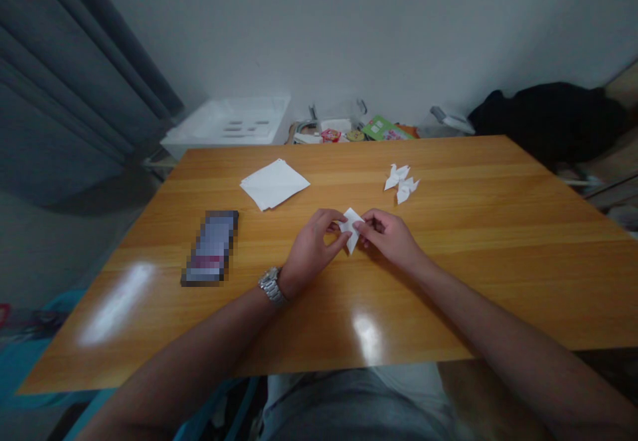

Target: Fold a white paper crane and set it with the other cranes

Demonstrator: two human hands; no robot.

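Between my two hands is a small white folded paper, diamond-shaped, held just above the wooden table. My left hand pinches its left side between thumb and fingers; a metal watch is on that wrist. On the right edge, my right hand is closed on the same paper, its thumb lying across the front. Beyond my right hand rest two white folded paper birds, close together. A stack of white paper sheets lies farther back to the left.
A phone with a blurred screen lies left on the wooden table. Behind the table's far edge are a white tray, a green booklet and assorted small items. Dark cloth is heaped at the back right.
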